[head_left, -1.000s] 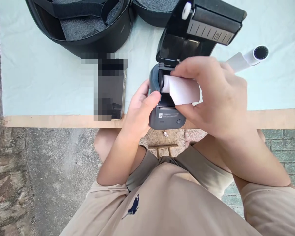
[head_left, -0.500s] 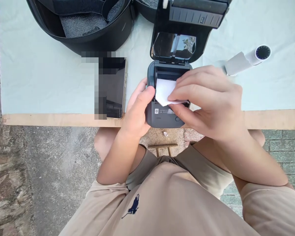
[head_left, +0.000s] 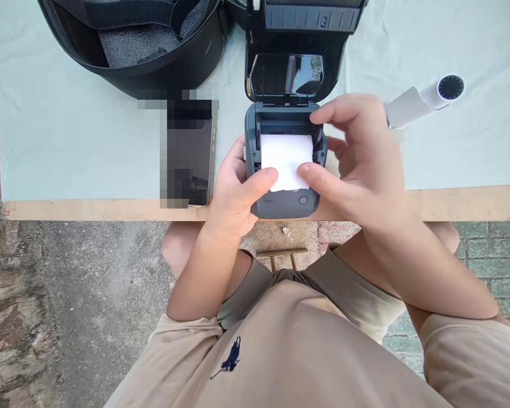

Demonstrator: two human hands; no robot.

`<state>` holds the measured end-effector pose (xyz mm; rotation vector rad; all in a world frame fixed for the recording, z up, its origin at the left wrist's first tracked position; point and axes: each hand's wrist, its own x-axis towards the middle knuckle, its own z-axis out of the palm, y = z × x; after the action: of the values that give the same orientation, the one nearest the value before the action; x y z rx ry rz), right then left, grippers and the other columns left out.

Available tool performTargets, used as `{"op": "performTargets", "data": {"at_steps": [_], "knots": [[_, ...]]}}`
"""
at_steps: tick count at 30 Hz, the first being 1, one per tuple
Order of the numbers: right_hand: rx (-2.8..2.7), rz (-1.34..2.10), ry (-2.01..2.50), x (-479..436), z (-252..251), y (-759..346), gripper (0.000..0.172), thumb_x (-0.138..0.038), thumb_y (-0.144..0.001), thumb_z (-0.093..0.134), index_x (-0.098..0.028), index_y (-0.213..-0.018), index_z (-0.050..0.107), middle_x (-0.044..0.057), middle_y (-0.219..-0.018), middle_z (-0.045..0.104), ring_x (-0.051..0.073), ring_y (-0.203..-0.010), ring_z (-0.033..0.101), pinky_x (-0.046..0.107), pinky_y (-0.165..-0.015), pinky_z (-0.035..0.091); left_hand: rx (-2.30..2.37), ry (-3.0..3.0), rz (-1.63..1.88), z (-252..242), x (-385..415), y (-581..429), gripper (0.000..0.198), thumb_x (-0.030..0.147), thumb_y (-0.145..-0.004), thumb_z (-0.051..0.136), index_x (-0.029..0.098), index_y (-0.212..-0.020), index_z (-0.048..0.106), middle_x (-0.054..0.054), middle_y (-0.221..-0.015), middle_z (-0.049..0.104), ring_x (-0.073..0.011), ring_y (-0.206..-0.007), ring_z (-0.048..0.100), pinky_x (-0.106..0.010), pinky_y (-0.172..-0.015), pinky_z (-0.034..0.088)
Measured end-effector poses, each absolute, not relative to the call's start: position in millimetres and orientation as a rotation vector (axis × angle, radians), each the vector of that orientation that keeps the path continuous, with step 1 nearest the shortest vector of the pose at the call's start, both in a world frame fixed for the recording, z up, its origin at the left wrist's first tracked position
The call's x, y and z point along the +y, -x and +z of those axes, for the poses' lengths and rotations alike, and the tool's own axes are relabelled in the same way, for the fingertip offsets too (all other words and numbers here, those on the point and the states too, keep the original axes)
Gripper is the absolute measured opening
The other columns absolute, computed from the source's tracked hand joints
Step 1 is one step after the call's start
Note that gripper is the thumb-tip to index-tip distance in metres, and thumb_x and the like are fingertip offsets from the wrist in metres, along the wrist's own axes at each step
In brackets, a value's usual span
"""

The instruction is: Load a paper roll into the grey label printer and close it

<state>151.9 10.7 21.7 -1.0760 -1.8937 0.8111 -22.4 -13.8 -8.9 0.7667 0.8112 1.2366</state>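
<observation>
A small dark grey portable printer [head_left: 280,209] sits at the table's front edge with its lid [head_left: 293,45] swung up and back. White paper [head_left: 285,156] lies flat across the opening and over the front lip. My left hand [head_left: 238,198] is closed round the printer's left side, its thumb pressing the paper's lower left. My right hand [head_left: 361,164] is at the right side: the thumb rests on the paper's right edge, the index finger touches the upper right rim, and other fingers curl by the side wall. Whatever lies beneath the paper is hidden.
A phone [head_left: 195,153], partly pixelated, lies left of the printer. An unzipped black case [head_left: 165,73] with grey foam stands behind it. To the right lies a white roll [head_left: 433,99] with a loose paper end. The table's wooden edge [head_left: 89,208] runs in front.
My right hand has let go of the paper and moved to the printer's right side. The paper now lies flatter over the front. My left thumb has come down onto it.
</observation>
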Motion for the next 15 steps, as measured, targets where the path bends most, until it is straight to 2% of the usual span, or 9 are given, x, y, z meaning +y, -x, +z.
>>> {"op": "performTargets", "data": {"at_steps": [3,7,11,15], "knots": [[-1.899,1.008,1.043,11.5,20.0,-155.2,0.048,-0.03,-0.08,0.069,-0.031,-0.122,0.046,0.007,-0.132,0.044,0.024,-0.125,0.051,0.036,-0.082,0.059,0.822,-0.765,1.226,-7.2,-13.3,22.2,0.043,0.039,-0.077,0.073,0.026,-0.115,0.058,-0.005,-0.103,0.073,-0.033,-0.135,0.055,-0.044,-0.098,0.059],[-1.891,1.11,1.019,11.4,20.3,-157.8,0.054,-0.029,-0.079,0.07,-0.033,-0.126,0.043,0.006,-0.138,0.038,0.024,-0.128,0.049,0.036,-0.085,0.06,0.862,-0.763,1.232,-5.5,-12.2,21.1,0.041,0.041,-0.079,0.072,0.025,-0.113,0.058,-0.006,-0.106,0.073,-0.0336,-0.132,0.058,-0.045,-0.1,0.058],[-1.763,1.21,1.005,12.0,19.2,-157.5,0.055,-0.032,-0.083,0.067,-0.035,-0.13,0.039,0.005,-0.147,0.033,0.024,-0.129,0.049,0.036,-0.088,0.06,0.87,-0.783,1.232,-6.9,-11.5,21.7,0.049,0.04,-0.072,0.078,0.025,-0.114,0.058,-0.007,-0.106,0.073,-0.0356,-0.134,0.056,-0.047,-0.1,0.058],[-1.73,1.279,0.954,12.8,17.4,-156.3,0.054,-0.027,-0.084,0.066,-0.036,-0.13,0.038,0.003,-0.147,0.034,0.018,-0.12,0.055,0.03,-0.086,0.059,0.847,-0.792,1.199,-6.6,-11.4,23.0,0.052,0.042,-0.071,0.079,0.025,-0.115,0.057,-0.007,-0.11,0.073,-0.0362,-0.134,0.056,-0.045,-0.096,0.06]]}}
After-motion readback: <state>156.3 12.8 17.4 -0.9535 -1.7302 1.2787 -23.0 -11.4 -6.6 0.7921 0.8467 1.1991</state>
